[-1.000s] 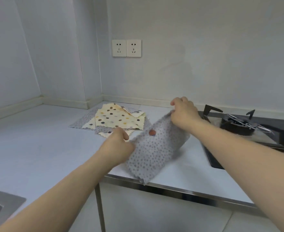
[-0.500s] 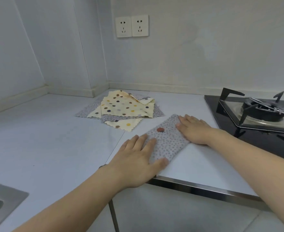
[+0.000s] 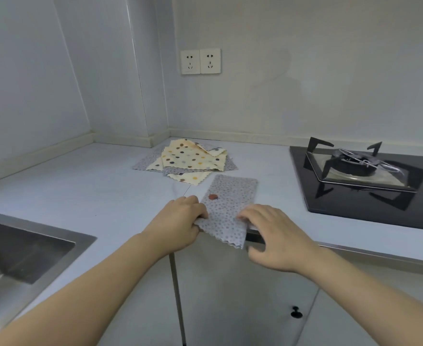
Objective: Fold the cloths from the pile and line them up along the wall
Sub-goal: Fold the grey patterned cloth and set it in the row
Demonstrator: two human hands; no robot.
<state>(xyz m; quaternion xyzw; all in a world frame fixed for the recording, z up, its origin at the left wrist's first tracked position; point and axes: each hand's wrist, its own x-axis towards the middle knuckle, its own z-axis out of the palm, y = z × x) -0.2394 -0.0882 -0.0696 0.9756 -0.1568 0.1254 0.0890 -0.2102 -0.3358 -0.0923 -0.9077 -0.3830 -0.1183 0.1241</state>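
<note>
Both hands have come back from pressing flat on the cloth to its near end since half a second ago. Left hand (image 3: pixel 180 221) pinches the near-left corner of the folded grey dotted cloth (image 3: pixel 230 203), fingers curled on it. Right hand (image 3: pixel 272 233) grips the near-right corner, fingers bent over the edge. Cloth is a long strip, near end hanging just past the front edge of the white countertop (image 3: pixel 80 191), far end lying flat; one round reddish spot (image 3: pixel 213 196) shows near the left side. Steel sink (image 3: pixel 18 250) sits left, black glass gas hob (image 3: pixel 370 178) right. Just beyond the strip, close but apart: pile of cream and grey polka-dot cloths (image 3: pixel 188 159), unfolded, near the wall corner. Double white wall socket (image 3: pixel 200 61) above it. No readable writing or brand anywhere.
</note>
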